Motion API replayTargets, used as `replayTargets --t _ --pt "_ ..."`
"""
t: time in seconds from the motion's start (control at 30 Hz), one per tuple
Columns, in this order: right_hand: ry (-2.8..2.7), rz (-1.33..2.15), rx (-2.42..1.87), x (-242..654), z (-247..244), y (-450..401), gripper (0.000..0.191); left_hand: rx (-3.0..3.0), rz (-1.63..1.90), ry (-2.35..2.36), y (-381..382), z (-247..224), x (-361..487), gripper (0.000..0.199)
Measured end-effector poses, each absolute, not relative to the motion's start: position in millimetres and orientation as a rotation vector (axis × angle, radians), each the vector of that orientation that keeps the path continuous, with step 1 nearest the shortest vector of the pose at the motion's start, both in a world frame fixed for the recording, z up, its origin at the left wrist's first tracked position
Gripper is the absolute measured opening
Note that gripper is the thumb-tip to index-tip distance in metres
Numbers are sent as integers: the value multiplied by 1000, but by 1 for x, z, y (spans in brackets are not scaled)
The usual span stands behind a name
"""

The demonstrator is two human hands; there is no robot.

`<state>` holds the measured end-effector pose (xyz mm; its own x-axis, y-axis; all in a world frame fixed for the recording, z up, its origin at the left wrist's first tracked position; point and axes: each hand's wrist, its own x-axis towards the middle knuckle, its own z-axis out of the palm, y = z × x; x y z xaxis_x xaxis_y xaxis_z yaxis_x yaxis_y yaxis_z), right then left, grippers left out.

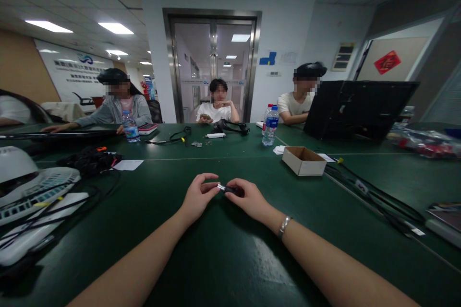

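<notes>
Above the green table, at the middle of the head view, my two hands meet at a small black stick with a shiny silver end [227, 189]. My right hand [248, 196] is closed around its black part, thumb and fingers covering much of it. The thumb and a fingertip of my left hand [198, 196] pinch at the silver end, while the index finger stretches above it. What exactly the stick is cannot be made out. A silver bracelet [284, 226] circles my right wrist.
An open cardboard box [304, 162] lies ahead to the right, near water bottles [271, 127] and black cables [374, 199]. To the left are a white fan-like device [39, 187] and tangled black cords [88, 160]. Several people sit across the table, beside a black monitor [356, 110].
</notes>
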<state>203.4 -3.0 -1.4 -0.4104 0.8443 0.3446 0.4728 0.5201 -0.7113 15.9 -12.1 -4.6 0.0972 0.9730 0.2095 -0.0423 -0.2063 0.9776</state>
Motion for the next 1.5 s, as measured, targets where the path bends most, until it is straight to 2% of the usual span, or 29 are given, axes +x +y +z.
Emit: replayTargets --t 0.2,0.37,0.57,1.03,1.3,1.5 --pt "-2040 672 -1085 202 0 -4 18 1435 1317 979 -8 -9 16 35" --pt "-2039 661 -1097 203 -1 -3 18 1492 1254 1219 -5 -11 15 32" --pt "-2059 642 -1089 203 0 -4 19 1630 1080 1347 -8 -9 14 44" --pt "-2053 639 -1096 204 -2 -2 17 1727 1125 1153 -7 -10 13 20" --pt "-2039 615 -1087 203 -3 -2 16 1710 1121 1088 -7 -11 12 21" --pt "-2040 627 -1082 203 -2 -3 17 1628 1184 1166 -8 -10 13 34"
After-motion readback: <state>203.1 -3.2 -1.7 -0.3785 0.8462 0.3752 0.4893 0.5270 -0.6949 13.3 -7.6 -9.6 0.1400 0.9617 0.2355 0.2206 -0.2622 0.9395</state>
